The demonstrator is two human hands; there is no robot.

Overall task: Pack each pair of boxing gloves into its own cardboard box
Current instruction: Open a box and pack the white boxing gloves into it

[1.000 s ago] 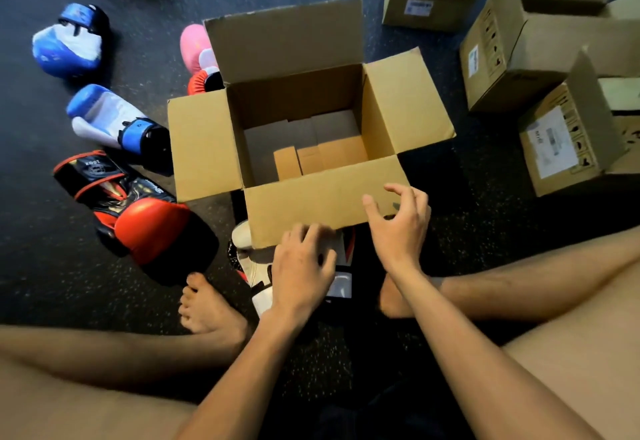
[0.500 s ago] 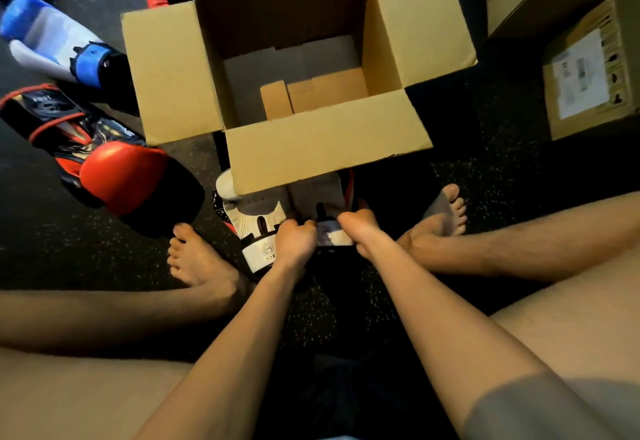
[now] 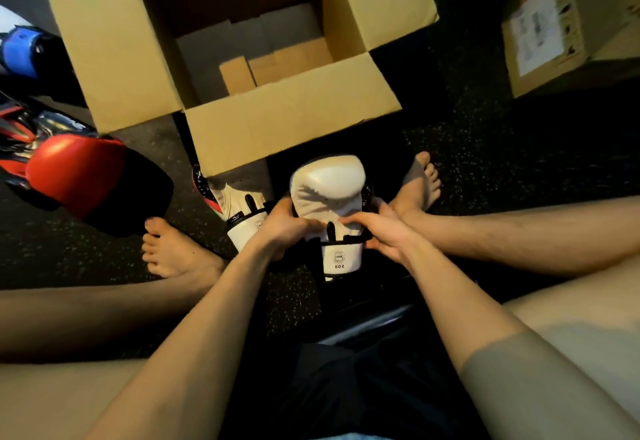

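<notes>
While both hands hold the white glove (image 3: 329,186) at the centre of the frame, the left hand (image 3: 284,228) curled round its left side and the right hand (image 3: 384,231) round its right, packing of this pair looks barely begun. The second white glove (image 3: 242,204) lies on the floor just left, partly under the near flap of the open box (image 3: 294,127) above. Next, probably: lift the held glove over that flap and set it inside.

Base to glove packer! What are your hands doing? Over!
Copy: left hand and right hand grip white glove, short of open box. Box holds no gloves. Way clear; second white glove on floor, partly under near flap.
</notes>
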